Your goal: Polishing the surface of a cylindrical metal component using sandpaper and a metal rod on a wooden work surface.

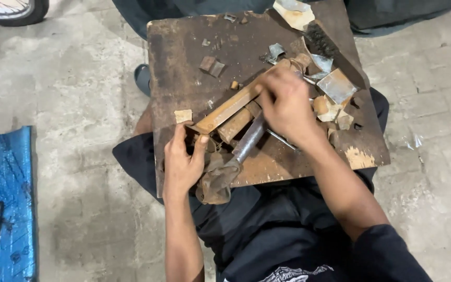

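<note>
On the rusty board (184, 68) across our lap, our left hand (182, 162) pinches the long metal bar (230, 107) at its near end; our right hand (287, 104) clenches over the far end — keep both grips firm, we'd say.

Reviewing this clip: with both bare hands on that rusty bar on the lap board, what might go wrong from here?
1. The left hand and right hand grip a rusty metal bar bare, so a slip could cut or scrape skin.
2. Jagged metal scraps lie beside the right hand; its wrist could likely catch an edge.
3. The wooden board seems to rest on the person's lap, and a heavy grey tool overhangs its near edge, so it may slide off.
</note>
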